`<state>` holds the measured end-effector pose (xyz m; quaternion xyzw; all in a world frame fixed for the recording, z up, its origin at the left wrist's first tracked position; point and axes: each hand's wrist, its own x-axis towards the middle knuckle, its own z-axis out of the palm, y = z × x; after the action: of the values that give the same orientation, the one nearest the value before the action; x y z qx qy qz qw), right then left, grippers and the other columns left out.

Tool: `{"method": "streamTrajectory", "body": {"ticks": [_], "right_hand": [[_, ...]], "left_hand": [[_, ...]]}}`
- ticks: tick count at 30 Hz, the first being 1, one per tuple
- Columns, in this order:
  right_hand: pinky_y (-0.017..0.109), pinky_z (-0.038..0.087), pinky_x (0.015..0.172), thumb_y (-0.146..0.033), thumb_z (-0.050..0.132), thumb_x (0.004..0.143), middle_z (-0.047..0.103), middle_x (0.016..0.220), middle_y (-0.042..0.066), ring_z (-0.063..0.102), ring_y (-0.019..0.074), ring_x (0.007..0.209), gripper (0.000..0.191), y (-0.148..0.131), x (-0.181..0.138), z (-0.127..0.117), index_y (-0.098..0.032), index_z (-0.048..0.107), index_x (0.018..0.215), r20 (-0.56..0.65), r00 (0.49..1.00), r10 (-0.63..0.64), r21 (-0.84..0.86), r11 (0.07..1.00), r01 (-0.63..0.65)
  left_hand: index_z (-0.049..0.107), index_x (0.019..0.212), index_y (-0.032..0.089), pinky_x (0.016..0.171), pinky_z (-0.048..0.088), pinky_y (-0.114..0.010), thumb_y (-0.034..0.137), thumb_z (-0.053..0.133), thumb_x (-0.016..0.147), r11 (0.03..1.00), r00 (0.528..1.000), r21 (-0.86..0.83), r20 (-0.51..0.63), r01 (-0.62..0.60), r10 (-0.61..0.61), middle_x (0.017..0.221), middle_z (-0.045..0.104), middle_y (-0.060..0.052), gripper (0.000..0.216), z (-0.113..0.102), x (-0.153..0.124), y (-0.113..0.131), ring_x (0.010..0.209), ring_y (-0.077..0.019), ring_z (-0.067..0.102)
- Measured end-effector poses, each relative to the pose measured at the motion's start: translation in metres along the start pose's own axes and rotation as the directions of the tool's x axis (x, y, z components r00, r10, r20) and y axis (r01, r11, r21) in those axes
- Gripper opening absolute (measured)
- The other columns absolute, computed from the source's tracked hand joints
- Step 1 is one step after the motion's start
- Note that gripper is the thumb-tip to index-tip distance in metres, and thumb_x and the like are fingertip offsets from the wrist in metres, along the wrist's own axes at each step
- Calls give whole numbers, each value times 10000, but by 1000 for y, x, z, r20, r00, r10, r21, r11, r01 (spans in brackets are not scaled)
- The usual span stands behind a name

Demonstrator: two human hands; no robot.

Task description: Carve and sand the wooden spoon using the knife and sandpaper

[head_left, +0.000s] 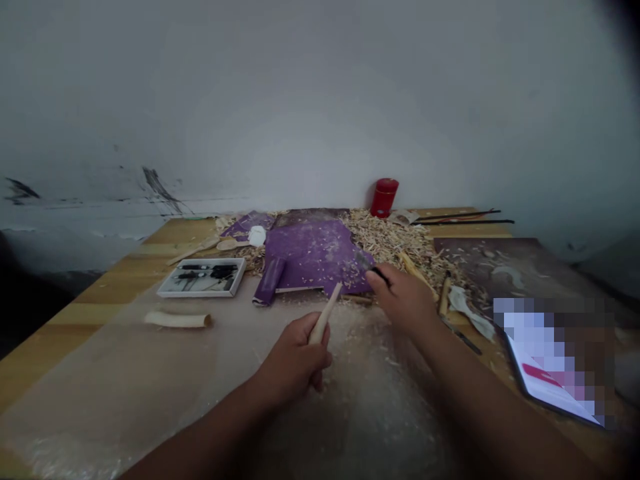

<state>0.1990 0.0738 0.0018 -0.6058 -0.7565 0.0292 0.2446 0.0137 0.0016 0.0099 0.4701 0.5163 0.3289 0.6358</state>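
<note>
My left hand is closed around a pale, tapered piece of wood whose thin end points up and away from me. To its right, my right hand grips the black handle of a carving knife. The blade lies over a purple sheet strewn with wood chips, apart from the wood in my left hand. A rolled purple piece rests at the sheet's near left side.
Wood shavings pile up behind my right hand, near a red canister by the wall. At left are a white tray of black-handled tools, a curved pale wood piece and a wooden spoon. A lit tablet lies at right.
</note>
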Motion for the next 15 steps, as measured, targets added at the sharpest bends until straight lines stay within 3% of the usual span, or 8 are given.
{"method": "streamTrajectory", "body": {"ticks": [3,5,8,15], "right_hand": [[227,267,521,-464,257,845,601,698,20,531,145,635,395,-2,-4,-1,-207,557,840,-18,1000,1,64,998,0],[226,275,535,-480,255,844,601,708,13,531,134,634,406,-14,-13,2,-204,552,840,57,991,-118,122,986,110],[226,282,555,-520,255,834,609,759,14,539,132,687,434,-32,-23,9,-200,549,829,161,939,-305,204,941,271],[225,283,555,-518,224,845,601,766,11,532,124,693,444,-31,-24,9,-186,519,836,132,950,-284,234,940,248]], "left_hand": [[341,616,197,265,270,-154,115,440,612,1000,997,-15,-76,-26,25,364,336,110,128,-3,6,-1,254,-47,313],[351,656,203,287,293,-168,164,468,650,999,991,-21,-123,-44,41,357,341,118,123,-4,11,-1,251,-49,301],[378,707,205,322,319,-183,159,495,649,996,986,-55,-151,-77,68,393,362,123,138,-5,17,2,268,-46,302],[389,733,197,373,332,-202,138,495,678,993,992,-66,-92,-95,89,498,394,99,133,-3,19,1,327,-40,340]]}}
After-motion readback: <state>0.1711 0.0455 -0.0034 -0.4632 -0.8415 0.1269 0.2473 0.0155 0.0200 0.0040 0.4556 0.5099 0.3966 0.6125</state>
